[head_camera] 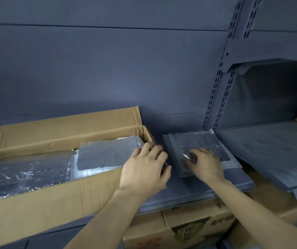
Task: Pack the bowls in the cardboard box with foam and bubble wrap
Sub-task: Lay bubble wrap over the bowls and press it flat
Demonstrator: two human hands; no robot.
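Observation:
An open cardboard box (57, 200) stands on the grey shelf at the left. Inside it lie bubble wrap (23, 175) on the left and a grey foam sheet (106, 155) on the right. No bowl is visible. My left hand (144, 169) rests on the box's right front corner, fingers curled over the edge of the foam sheet. Right of the box a stack of bubble wrap sheets (207, 142) lies flat on the shelf. My right hand (205, 162) presses on the stack, its fingertips pinching the top sheet's near corner.
The grey shelf board (194, 191) ends just in front of the stack. A slotted upright (216, 97) rises behind it. A second, tilted shelf board (269, 150) lies at the right. Printed cardboard boxes (180, 229) stand below the shelf.

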